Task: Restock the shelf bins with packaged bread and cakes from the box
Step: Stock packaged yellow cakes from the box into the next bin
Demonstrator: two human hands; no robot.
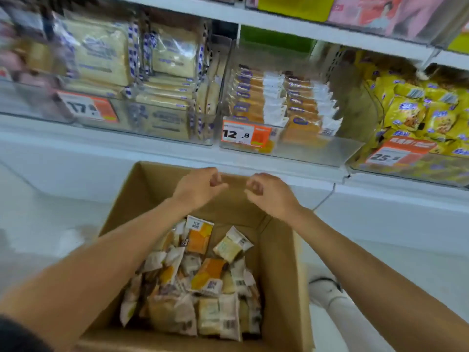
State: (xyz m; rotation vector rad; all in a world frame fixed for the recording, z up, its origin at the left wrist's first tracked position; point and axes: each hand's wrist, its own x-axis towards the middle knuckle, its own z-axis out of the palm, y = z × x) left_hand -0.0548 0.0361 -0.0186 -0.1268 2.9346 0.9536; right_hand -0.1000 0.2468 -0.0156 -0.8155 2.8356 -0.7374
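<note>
At the bottom centre, the cardboard box (pixel 281 262) holds a loose pile of packaged cakes (pixel 203 278). Above its far edge, the left hand (pixel 200 186) and right hand (pixel 269 193) hover — each grip loosely curled, holding nothing. Farther up, the clear shelf bins (pixel 291 148) carry bread and cakes.

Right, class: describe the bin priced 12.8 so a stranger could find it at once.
Start at the cardboard box on the floor and look straight up to the shelf. The clear bin there holds neat rows of orange-and-white packets, between pale bread on its left and yellow bags on its right.
</note>
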